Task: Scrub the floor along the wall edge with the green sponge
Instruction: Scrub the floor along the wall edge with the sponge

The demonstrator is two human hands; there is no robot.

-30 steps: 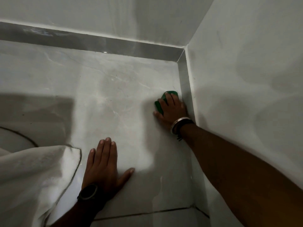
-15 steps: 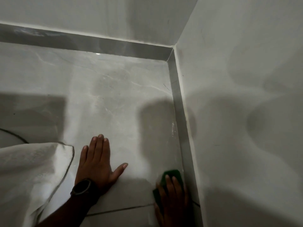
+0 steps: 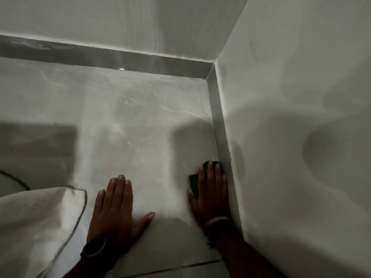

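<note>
Right hand lower right of frame, palm down, pressing the green sponge flat onto the floor, tight against the skirting. Edge runs up-frame toward the corner. Left hand open, flat, bracing, lower centre.

No readable text, dim as it is.

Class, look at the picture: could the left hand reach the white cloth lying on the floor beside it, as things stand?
Probably yes. The left hand lies flat on the floor tile, and the white cloth sits just to its left with nothing between them. The hand holds nothing, so a short sideways slide should do.
</note>
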